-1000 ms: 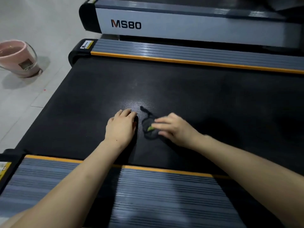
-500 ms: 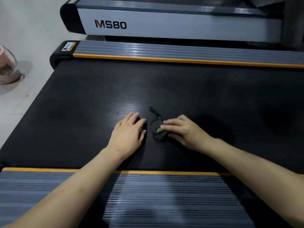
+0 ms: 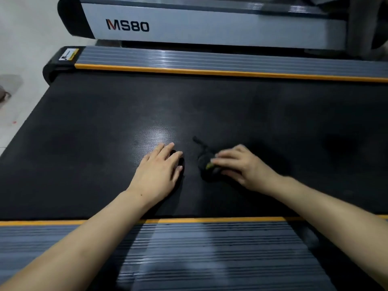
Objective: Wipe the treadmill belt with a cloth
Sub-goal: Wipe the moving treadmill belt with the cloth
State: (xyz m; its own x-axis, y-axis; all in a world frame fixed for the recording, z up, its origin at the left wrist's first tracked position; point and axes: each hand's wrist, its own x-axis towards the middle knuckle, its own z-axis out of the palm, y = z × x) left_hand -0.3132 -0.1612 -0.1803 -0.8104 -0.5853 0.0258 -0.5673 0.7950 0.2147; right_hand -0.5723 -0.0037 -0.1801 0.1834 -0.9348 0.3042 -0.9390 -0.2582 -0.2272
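Hands of a person reach over the near side rail onto the black treadmill belt. The left hand lies flat on the belt, palm down, with the fingers straight and close together; it holds nothing. Just in front of its fingertips the belt shows a bright patch of reflected light.

The right hand rests on a small dark cloth that lies bunched on the belt, just to the right of the left hand and apart from it. The fingers of this hand are bent over the cloth and press on it, but the hand is a little blurred, so it cannot be told whether they really grip the cloth or only push it down. A small yellow-green spot shows on the cloth at the fingertips. A thin dark tail of the cloth points away, toward the far side of the belt.

On the far side, the belt ends at a grey ribbed rail with an orange edge. Behind it stands a second treadmill with the mark MS80 on its grey side. Pale tiled floor is seen at the left.
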